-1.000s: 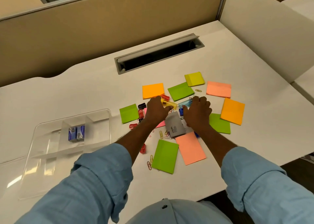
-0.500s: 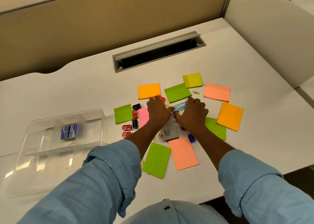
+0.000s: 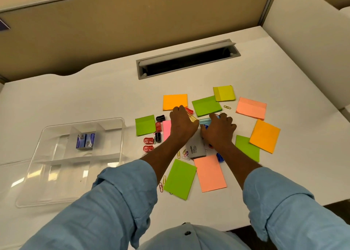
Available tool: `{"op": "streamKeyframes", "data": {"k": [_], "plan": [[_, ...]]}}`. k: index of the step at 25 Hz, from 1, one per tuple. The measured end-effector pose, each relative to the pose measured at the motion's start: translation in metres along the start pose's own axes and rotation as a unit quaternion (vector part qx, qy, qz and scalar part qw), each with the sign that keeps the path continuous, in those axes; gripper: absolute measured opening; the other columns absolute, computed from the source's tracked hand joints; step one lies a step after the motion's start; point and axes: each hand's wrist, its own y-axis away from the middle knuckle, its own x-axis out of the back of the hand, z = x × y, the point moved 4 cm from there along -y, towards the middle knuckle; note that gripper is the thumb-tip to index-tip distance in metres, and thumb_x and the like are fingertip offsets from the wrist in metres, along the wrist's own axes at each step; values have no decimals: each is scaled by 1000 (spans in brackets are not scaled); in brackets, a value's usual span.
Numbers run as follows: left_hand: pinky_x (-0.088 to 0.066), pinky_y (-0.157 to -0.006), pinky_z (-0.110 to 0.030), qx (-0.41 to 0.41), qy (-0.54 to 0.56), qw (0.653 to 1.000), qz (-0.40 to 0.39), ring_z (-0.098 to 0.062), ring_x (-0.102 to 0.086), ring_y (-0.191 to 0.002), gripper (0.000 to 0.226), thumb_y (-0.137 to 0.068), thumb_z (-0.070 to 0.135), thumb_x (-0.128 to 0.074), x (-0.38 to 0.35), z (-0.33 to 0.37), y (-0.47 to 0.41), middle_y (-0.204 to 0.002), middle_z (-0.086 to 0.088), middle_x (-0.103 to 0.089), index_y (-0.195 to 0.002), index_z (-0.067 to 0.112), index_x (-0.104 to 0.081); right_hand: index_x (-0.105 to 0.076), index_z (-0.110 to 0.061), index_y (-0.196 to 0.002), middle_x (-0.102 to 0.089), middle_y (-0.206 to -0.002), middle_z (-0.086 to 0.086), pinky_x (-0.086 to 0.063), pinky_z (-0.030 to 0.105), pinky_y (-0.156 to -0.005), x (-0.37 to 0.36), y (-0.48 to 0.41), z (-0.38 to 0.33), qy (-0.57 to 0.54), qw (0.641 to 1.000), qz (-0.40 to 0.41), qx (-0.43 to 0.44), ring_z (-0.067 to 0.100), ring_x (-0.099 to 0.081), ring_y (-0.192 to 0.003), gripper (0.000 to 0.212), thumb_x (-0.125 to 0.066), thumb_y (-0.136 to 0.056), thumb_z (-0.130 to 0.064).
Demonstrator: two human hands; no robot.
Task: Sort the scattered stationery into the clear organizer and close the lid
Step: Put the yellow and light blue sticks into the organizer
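Note:
My left hand [image 3: 181,125] and my right hand [image 3: 218,130] meet over the middle of the scattered stationery. The left fingers pinch a yellow clear plastic piece [image 3: 192,118]. The right fingers close on a light blue clear plastic piece [image 3: 205,121]. A grey Camlin box [image 3: 197,149] lies just below both wrists. The clear organizer [image 3: 47,174] stands open at the left, with two small blue boxes [image 3: 86,141] in a back compartment. No lid can be made out.
Sticky note pads ring the hands: orange [image 3: 175,102], green [image 3: 206,105], yellow [image 3: 224,93], salmon [image 3: 251,107]. Red sharpeners [image 3: 148,141] and black sharpeners [image 3: 160,118] lie to the left. Paper clips [image 3: 184,154] sit near the box. A cable slot [image 3: 187,60] opens behind.
Both hands have drawn closer together and their fingers have closed on the yellow and blue pieces. The pink pad and the sharpeners left of my left arm are now uncovered.

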Motion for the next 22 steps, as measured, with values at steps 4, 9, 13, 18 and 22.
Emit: {"op": "streamKeyframes", "data": {"k": [4, 9, 13, 18, 22], "plan": [[-34, -84, -32, -3, 39, 999, 30, -27, -46, -102, 53, -69, 36, -75, 26, -6, 16, -108, -12, -52, -105, 5, -50, -49, -13, -126, -45, -129, 19, -36, 47, -97, 3, -1, -5, -27, 999, -11, -22, 36, -41, -121, 56, -60, -84, -48], [-50, -83, -39, 18, 101, 994, 35, -25, -57, -91, 54, -62, 43, -78, 76, -30, 40, -98, -9, -62, -98, 7, -60, -48, -5, -121, -46, -123, 25, -41, 49, -89, 12, 4, -20, -74, 996, 50, -24, 40, -45, -113, 52, -63, -86, -40], [-54, -83, -38, 44, 146, 987, 51, -22, -61, -90, 57, -58, 42, -81, 121, -62, 57, -100, -7, -64, -101, 11, -60, -48, 5, -111, -52, -112, 28, -42, 49, -82, 23, 16, -52, -151, 983, 102, 9, 43, -49, -104, 49, -57, -90, -38], [-57, -69, -33, 42, 163, 981, 101, -20, -63, -75, 46, -54, 39, -83, 191, -111, 74, -83, -3, -65, -82, 13, -58, -40, -8, -125, -63, -83, 16, -40, 32, -55, 25, 48, -135, -282, 952, 102, 67, 32, -59, -72, 38, -45, -98, -33], [-50, -66, -21, 67, 160, 976, 129, -15, -62, -82, 61, -55, 35, -86, 253, -167, 77, -101, -1, -65, -107, 14, -60, -26, -30, -143, -50, -59, -1, -34, 26, -45, 16, 78, -213, -323, 936, 35, 134, 20, -53, -51, 44, -37, -101, -29]]}}
